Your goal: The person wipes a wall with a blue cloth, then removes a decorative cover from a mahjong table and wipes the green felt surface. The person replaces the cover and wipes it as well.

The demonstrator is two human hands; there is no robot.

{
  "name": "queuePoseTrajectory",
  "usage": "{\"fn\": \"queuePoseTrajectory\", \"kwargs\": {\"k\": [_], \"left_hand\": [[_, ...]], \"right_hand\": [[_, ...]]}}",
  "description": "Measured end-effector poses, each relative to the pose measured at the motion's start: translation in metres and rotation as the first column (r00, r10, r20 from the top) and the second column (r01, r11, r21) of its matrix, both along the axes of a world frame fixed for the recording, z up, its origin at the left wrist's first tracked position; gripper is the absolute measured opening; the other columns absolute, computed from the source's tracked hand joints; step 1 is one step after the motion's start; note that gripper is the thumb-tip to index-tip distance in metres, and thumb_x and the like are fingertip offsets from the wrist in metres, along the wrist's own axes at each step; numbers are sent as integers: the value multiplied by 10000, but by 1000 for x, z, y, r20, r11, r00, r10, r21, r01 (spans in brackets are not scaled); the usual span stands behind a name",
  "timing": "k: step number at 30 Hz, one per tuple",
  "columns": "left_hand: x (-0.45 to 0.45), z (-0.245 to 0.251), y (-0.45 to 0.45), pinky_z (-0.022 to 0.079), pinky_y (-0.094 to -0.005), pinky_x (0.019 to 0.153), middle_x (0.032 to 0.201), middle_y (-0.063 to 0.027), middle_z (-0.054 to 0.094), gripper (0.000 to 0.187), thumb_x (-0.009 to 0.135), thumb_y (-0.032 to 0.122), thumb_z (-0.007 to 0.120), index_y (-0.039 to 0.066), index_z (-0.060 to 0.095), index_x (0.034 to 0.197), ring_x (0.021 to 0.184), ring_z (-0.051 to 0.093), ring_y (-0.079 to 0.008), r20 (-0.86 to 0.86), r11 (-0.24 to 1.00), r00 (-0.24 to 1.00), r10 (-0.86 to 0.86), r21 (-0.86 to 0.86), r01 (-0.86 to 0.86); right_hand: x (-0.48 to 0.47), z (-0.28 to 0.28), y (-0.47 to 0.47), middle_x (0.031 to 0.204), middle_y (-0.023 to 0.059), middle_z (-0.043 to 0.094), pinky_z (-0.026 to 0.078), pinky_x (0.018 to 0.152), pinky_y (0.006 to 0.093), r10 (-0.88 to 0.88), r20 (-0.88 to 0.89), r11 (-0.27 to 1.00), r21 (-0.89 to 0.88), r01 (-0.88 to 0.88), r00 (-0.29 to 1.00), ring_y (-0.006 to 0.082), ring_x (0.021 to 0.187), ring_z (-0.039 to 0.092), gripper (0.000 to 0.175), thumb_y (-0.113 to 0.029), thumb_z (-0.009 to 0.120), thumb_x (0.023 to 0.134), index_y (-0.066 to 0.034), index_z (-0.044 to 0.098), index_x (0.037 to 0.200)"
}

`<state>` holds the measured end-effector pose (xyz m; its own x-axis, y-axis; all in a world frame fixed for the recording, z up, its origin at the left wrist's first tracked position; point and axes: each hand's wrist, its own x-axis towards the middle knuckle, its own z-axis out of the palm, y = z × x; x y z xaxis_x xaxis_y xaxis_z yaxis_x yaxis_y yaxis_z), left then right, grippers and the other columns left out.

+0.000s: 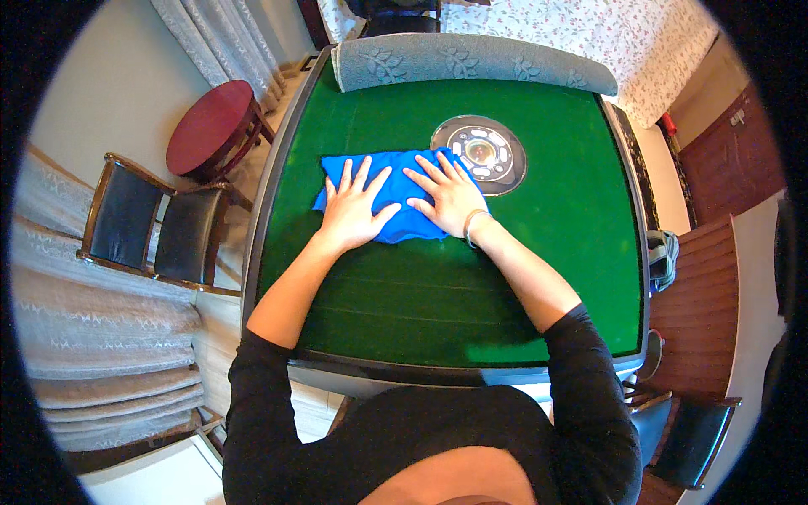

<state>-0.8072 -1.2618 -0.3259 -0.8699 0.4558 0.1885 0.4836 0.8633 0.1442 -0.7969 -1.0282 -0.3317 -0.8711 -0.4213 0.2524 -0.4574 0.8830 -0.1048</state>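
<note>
A blue cloth (404,222) lies spread on the green felt top of a mahjong table (404,278). My left hand (355,211) presses flat on the cloth's left part, its fingers spread. On the right part of the cloth rests my right hand (449,197), palm down with the fingers apart and a bracelet at the wrist. The round control panel (480,153) with its clear centre dome is set in the felt, just beyond and right of my right hand. The cloth's right corner reaches its edge.
A rolled grey-blue mat with leaf patterns (473,63) lies along the table's far edge. Left of the table stand a round red side table (211,126) and a chair with black padding (189,233). Another chair (691,442) stands at the lower right.
</note>
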Motion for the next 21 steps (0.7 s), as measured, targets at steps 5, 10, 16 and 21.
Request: {"fn": "queuePoseTrajectory", "kwargs": {"k": [5, 10, 16, 21], "left_hand": [[2, 3, -7, 197, -722, 1121, 1626, -206, 226, 792, 866, 602, 642, 273, 383, 1538, 1482, 173, -497, 28, 996, 996, -82, 24, 81], [2, 12, -21, 203, -707, 1127, 1641, -216, 174, 844, 823, 602, 692, 274, 386, 1538, 1495, 140, -493, 97, 972, 968, -233, -18, 236], [4, 8, -12, 244, -628, 1155, 1615, -227, 237, 750, 907, 436, 653, 121, 377, 1529, 1502, 205, -408, 123, 963, 957, -263, 96, 252], [9, 13, -9, 251, -595, 1161, 1593, -178, 319, 695, 910, 435, 647, 133, 436, 1499, 1484, 253, -399, 69, 976, 978, -197, 106, 189]], "right_hand": [[3, 2, 0, 1591, 119, 350, 212, 1214, 526, 48, -21, 998, -31, -49, 999, 442, 1469, 263, 613, -544, 526, 960, -304, 419, 1514], [13, 1, 5, 1605, 121, 328, 200, 1217, 529, 106, 10, 994, 0, -106, 994, 455, 1478, 238, 620, -569, 516, 952, -324, 419, 1514], [8, 1, 6, 1549, 113, 424, 255, 1207, 452, 142, -16, 983, -115, -143, 990, 359, 1471, 307, 534, -339, 552, 977, -122, 484, 1460], [20, 8, 4, 1577, 63, 397, 252, 1174, 553, -18, -4, 999, 28, 19, 1000, 413, 1471, 285, 543, -471, 532, 969, -263, 496, 1470]]}}
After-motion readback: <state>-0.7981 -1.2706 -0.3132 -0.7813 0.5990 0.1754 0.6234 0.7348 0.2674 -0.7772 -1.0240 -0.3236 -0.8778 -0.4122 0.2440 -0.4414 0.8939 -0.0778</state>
